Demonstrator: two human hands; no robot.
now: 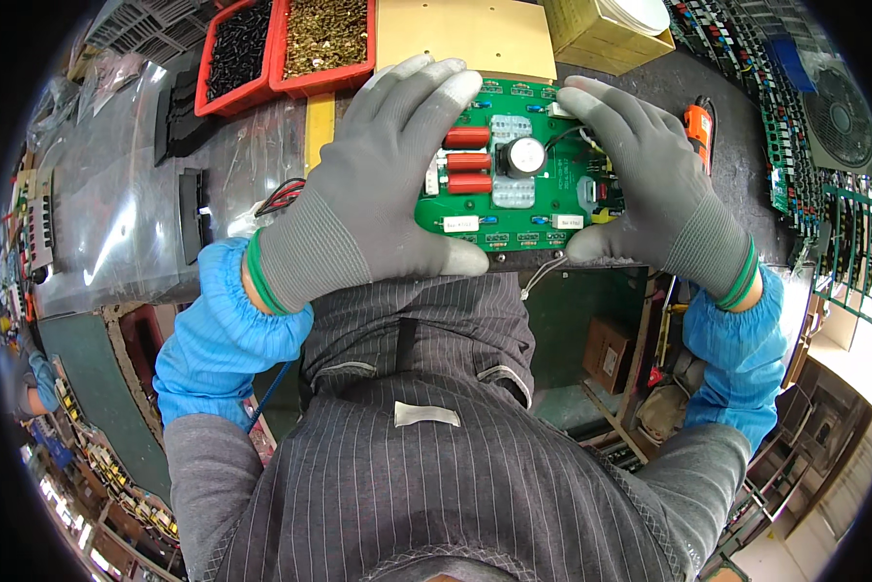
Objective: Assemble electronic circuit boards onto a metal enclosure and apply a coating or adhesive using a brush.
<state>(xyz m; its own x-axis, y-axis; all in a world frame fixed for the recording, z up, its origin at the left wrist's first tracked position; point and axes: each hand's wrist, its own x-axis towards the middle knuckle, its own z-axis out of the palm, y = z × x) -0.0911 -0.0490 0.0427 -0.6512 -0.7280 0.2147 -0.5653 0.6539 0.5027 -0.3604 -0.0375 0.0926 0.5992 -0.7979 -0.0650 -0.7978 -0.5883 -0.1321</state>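
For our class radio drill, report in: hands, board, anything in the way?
Left hand grips green circuit board at its left side, right hand at its right. Component side up. Orange tool beyond right hand, clear of board.

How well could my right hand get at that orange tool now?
Probably yes: the orange tool lies beside the right hand, nothing visibly between them, though that hand is on the green board.

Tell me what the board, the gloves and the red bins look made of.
Board: probably rigid resin laminate, semi-gloss green with white print.
Gloves: knit fabric, matt grey, with fine ribbing at the cuffs; paler tips may be a coating.
Red bins: likely moulded plastic, from their smooth, slightly shiny rims.
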